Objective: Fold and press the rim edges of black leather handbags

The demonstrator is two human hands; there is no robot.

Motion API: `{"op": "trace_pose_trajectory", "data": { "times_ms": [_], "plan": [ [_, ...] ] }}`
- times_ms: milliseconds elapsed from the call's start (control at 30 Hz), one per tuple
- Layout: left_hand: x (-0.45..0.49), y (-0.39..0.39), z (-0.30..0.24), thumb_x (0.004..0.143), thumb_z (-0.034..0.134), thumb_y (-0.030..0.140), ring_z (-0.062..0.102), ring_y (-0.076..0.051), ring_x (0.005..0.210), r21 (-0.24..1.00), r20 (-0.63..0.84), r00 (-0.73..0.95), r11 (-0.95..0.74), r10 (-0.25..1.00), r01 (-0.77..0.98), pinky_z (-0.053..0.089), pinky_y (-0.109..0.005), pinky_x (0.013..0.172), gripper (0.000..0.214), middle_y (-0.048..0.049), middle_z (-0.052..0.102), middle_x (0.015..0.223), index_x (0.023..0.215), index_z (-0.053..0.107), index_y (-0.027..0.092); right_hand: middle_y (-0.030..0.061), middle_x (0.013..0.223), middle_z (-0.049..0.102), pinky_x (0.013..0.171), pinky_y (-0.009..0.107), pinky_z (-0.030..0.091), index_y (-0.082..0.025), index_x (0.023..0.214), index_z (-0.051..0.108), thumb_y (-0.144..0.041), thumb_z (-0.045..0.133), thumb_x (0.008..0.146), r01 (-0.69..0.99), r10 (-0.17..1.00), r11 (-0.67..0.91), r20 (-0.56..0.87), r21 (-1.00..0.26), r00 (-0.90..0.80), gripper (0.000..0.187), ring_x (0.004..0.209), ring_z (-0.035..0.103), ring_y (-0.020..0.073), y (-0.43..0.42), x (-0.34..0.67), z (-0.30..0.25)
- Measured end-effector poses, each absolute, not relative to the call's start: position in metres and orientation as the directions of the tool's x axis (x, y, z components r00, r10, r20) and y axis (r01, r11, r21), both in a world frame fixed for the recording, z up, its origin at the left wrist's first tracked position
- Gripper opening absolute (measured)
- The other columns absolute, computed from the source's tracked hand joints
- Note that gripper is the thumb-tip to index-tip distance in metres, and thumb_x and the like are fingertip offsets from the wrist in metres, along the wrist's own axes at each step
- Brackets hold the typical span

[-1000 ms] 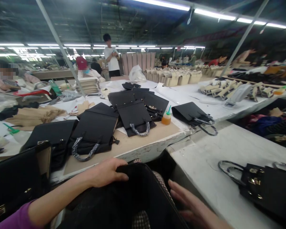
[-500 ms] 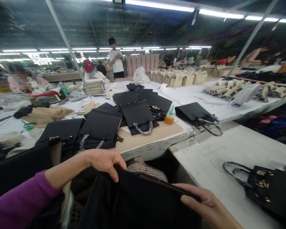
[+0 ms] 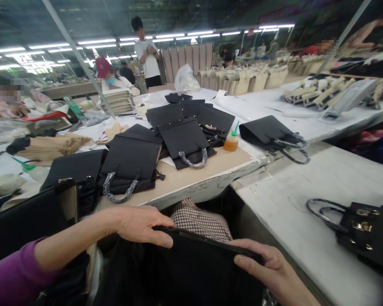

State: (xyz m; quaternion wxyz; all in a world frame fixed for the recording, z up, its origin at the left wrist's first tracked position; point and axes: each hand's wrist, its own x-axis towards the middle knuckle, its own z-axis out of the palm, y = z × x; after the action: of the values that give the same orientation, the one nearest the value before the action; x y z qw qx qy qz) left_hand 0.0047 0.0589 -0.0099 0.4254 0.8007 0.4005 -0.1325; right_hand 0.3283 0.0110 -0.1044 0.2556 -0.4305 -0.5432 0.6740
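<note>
A black handbag (image 3: 191, 272) lies on my lap, below the table edge. My left hand (image 3: 140, 224) grips its top rim at the left, fingers curled over the edge. At the right end of the same rim, my right hand (image 3: 268, 267) is closed on it with the thumb on top. Checked trousers (image 3: 201, 220) show just behind the bag. Several finished black handbags (image 3: 130, 163) with wrapped handles lie on the table in front of me.
A small orange glue bottle (image 3: 231, 141) stands on the brown board (image 3: 210, 170). Another black bag (image 3: 364, 231) lies on the white table at right, one more (image 3: 271, 134) farther back. Beige bags (image 3: 242, 83) line the far tables. People work at the left and one stands at the back.
My right hand has moved from lying flat beside the bag to gripping its top rim. The bag was pulled up and held across my lap. My view tilted down slightly.
</note>
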Motion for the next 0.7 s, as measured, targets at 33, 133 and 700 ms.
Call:
{"op": "trace_pose_trajectory", "data": {
  "times_ms": [33,133,700],
  "plan": [
    [0.009,0.06,-0.011,0.093,0.052,0.052,0.067,-0.026,0.089,0.538,-0.562,0.637,-0.352,0.528,0.766,0.044,-0.027,0.076,0.04,-0.0061,0.075,0.097,0.111,0.071,0.023,0.0028,0.103,0.077,0.087,0.03,0.056,-0.029,0.118,0.073,-0.044,0.069,0.086,0.134,0.813,-0.269,-0.299,-0.954,-0.5,0.035,0.097,0.07,0.024,0.01,0.327,-0.104],
    [0.023,0.063,-0.02,0.091,0.056,0.048,0.066,-0.025,0.088,0.564,-0.546,0.663,-0.361,0.512,0.743,0.043,-0.026,0.073,0.033,-0.0049,0.074,0.095,0.108,0.07,0.024,0.0029,0.099,0.077,0.083,0.028,0.055,-0.026,0.115,0.074,-0.043,0.07,0.085,0.148,0.813,-0.258,-0.297,-0.955,-0.501,0.035,0.093,0.07,0.0228,0.01,0.325,-0.104],
    [0.039,0.061,-0.04,0.093,0.058,0.04,0.054,-0.011,0.061,0.668,-0.383,0.702,-0.345,0.6,0.659,0.038,-0.019,0.06,0.027,0.0035,0.063,0.068,0.091,0.075,0.019,0.0031,0.093,0.076,0.074,0.025,0.054,-0.02,0.109,0.074,-0.04,0.073,0.083,-0.026,0.815,-0.402,-0.345,-0.915,-0.465,0.033,0.082,0.07,0.0181,0.01,0.33,-0.117]
  ]
}}
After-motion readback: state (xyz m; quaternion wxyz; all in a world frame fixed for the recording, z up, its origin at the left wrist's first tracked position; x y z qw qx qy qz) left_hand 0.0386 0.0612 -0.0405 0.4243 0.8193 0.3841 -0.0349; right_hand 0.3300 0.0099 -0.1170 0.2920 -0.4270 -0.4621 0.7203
